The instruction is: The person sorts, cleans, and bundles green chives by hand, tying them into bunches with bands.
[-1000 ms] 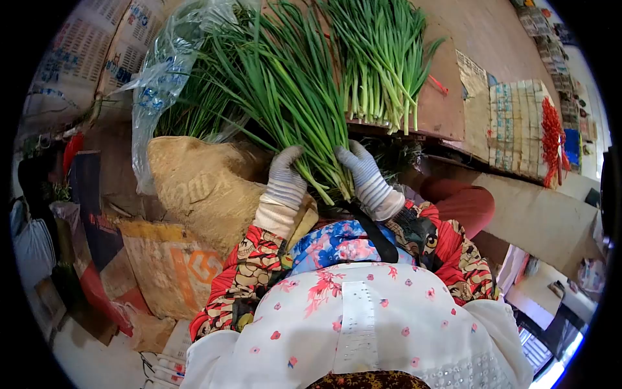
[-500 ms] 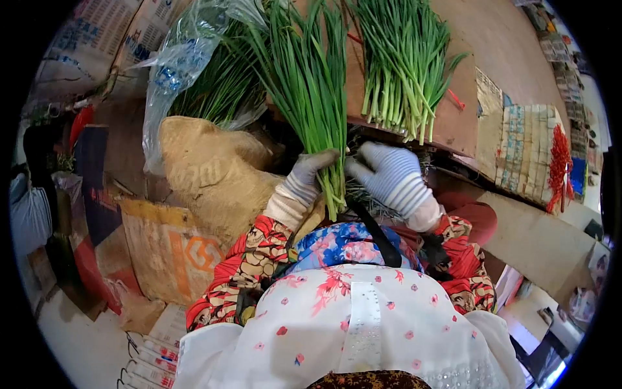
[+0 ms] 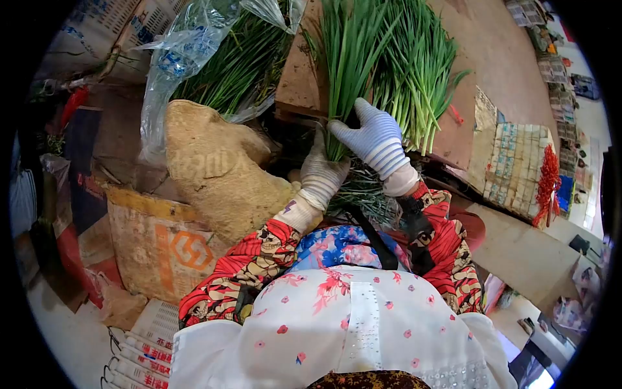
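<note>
Both my hands wear striped knit gloves. My left hand [image 3: 324, 170] is closed around the lower stalks of a bunch of garlic chives [image 3: 350, 61], whose green leaves point away from me. My right hand [image 3: 377, 139] is at the same bunch from the right, its thumb laid across the stalks just above my left hand; its other fingers are partly hidden. Just beyond my right hand, a pile of garlic chives [image 3: 421, 78] lies on a brown board [image 3: 463, 123], its pale stalk ends toward me.
More greens [image 3: 240, 58] lie in a clear plastic bag [image 3: 184, 65] at upper left. A tan sack [image 3: 214, 162] is draped over a cardboard box [image 3: 155, 243] on my left. Red ties [image 3: 549, 181] hang at the right. Loose trimmings [image 3: 366, 194] lie below my hands.
The bunch has moved right and farther from me, beside the pile. My right hand has come from apart to the stalks; my left hand has shifted right and sits lower on the bunch.
</note>
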`<state>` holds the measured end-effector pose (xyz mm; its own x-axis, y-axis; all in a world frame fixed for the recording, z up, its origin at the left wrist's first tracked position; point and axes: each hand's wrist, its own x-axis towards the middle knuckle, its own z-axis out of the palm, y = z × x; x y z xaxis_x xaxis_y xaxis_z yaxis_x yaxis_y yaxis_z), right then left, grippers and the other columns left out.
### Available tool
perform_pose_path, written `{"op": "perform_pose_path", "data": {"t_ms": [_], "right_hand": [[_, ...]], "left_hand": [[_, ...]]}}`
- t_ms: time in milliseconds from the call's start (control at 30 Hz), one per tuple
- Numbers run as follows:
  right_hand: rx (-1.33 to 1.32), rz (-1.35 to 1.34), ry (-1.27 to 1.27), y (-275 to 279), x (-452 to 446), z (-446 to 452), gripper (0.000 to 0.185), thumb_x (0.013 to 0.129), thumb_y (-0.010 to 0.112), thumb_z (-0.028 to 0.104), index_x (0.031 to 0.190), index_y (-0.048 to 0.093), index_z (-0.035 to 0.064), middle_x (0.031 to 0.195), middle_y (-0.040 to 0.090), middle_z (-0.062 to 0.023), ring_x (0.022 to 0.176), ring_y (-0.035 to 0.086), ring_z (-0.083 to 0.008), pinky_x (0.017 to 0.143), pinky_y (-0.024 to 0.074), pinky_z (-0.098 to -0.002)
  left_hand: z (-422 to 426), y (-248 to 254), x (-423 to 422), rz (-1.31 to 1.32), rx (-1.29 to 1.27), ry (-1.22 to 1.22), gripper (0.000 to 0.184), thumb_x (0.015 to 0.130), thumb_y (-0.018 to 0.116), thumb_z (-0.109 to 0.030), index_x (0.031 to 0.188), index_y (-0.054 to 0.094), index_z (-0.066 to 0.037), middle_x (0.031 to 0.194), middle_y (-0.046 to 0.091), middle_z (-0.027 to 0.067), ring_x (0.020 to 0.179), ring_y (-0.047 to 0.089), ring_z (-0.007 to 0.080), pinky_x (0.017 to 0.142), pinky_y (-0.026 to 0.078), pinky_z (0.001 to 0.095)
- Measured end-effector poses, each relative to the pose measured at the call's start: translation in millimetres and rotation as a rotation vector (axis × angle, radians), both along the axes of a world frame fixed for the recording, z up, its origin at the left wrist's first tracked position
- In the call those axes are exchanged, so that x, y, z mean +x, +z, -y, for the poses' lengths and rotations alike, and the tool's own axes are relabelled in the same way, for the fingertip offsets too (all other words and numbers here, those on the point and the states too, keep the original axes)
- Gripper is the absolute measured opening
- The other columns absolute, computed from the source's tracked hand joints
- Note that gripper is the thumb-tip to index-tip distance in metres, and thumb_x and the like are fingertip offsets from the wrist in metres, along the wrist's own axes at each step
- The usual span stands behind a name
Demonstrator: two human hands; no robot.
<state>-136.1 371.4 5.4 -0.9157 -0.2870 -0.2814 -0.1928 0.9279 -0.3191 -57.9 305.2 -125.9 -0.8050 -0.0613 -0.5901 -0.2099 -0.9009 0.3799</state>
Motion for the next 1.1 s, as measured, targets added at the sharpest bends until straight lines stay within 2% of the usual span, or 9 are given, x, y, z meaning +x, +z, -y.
{"op": "perform_pose_path", "data": {"t_ms": [33,167,367,467,567,633,867,967,1100], "right_hand": [[0.004,-0.001,-0.002,-1.5,2.0,-2.1,0.055,0.069,0.07,0.049,0.094,0.053,0.0031,0.082,0.063,-0.0203,0.076,0.062,-0.0389,0.067,0.0498,-0.0446],[-0.179,-0.335,-0.062,-10.7,8.6,-8.0,0.079,0.063,0.078,0.041,0.125,0.047,0.0039,0.105,0.059,-0.021,0.092,0.06,-0.0359,0.076,0.0491,-0.0422],[-0.159,-0.67,0.203,10.9,12.7,4.2,0.087,0.056,0.079,0.02,0.135,0.042,0.0132,0.105,0.053,-0.0138,0.092,0.054,-0.0316,0.076,0.0458,-0.0399],[-0.119,-0.83,0.233,10.3,7.8,6.6,0.081,0.055,0.076,0.022,0.131,0.047,0.0191,0.116,0.051,-0.0128,0.107,0.048,-0.0307,0.085,0.0401,-0.0418],[0.0,-0.96,0.299,16.0,5.9,6.9,0.065,0.055,0.075,0.026,0.117,0.056,0.0191,0.125,0.048,-0.0107,0.118,0.041,-0.0306,0.093,0.0337,-0.0444],[0.049,-0.906,0.338,16.7,4.8,5.8,0.053,0.056,0.075,0.027,0.107,0.062,0.0185,0.129,0.046,-0.0092,0.123,0.038,-0.0303,0.097,0.0301,-0.0456],[0.07,-0.63,0.298,12.0,4.9,8.0,0.02,0.06,0.072,0.022,0.075,0.066,0.0106,0.118,0.057,-0.0049,0.117,0.045,-0.029,0.098,0.0286,-0.0475],[0.035,-0.704,0.315,21.4,-3.4,5.6,0.018,0.06,0.071,0.02,0.074,0.065,0.0105,0.115,0.058,-0.003,0.115,0.046,-0.0267,0.097,0.0301,-0.0466],[-0.249,-0.816,0.282,72.6,-16.0,-5.1,0.015,0.06,0.073,0.012,0.071,0.062,0.0095,0.106,0.062,-0.0037,0.103,0.054,-0.027,0.092,0.0368,-0.042]], "left_hand": [[4.0,11.4,-4.1,0.209,0.599,0.15,0.045,0.094,0.049,-0.039,0.129,0.046,-0.011,0.127,0.052,0.0118,0.117,0.047,0.0286,0.102,0.037,0.0465],[5.7,17.7,-2.3,0.211,0.619,0.112,0.047,0.091,0.053,-0.041,0.127,0.048,-0.011,0.125,0.054,0.0115,0.116,0.049,0.0288,0.102,0.037,0.0467],[-2.4,-28.4,9.1,-0.211,0.25,-0.105,0.075,0.088,0.053,-0.02,0.145,0.007,-0.004,0.13,0.051,0.0112,0.12,0.048,0.0214,0.103,0.035,0.0301],[-5.1,-25.8,10.5,-0.227,-0.787,-0.424,0.078,0.087,0.055,-0.018,0.145,0.005,-0.004,0.132,0.05,0.0108,0.121,0.046,0.0199,0.102,0.035,0.0298],[-6.8,-26.7,6.8,-0.202,-0.61,-0.285,0.065,0.092,0.051,-0.022,0.145,0.015,-0.007,0.13,0.051,0.0075,0.119,0.047,0.0187,0.1,0.037,0.0314],[7.7,30.7,-5.0,0.187,0.609,0.16,0.05,0.096,0.046,-0.023,0.141,0.028,-0.01,0.127,0.053,0.005,0.115,0.049,0.0189,0.097,0.039,0.0324],[-2.0,-4.9,5.2,-0.004,0.691,0.136,0.055,0.093,0.052,-0.021,0.141,0.029,-0.01,0.122,0.057,0.0052,0.111,0.052,0.0202,0.095,0.041,0.0309],[-8.7,-12.1,11.2,-0.242,-0.766,-0.247,0.068,0.088,0.055,-0.02,0.144,0.019,-0.007,0.123,0.056,0.0081,0.112,0.051,0.0216,0.096,0.04,0.0304],[8.5,23.2,12.8,-0.063,-0.993,-0.569,0.077,0.082,0.057,-0.013,0.144,0.013,-0.003,0.117,0.058,0.0102,0.108,0.054,0.0228,0.094,0.042,0.0284]]}}
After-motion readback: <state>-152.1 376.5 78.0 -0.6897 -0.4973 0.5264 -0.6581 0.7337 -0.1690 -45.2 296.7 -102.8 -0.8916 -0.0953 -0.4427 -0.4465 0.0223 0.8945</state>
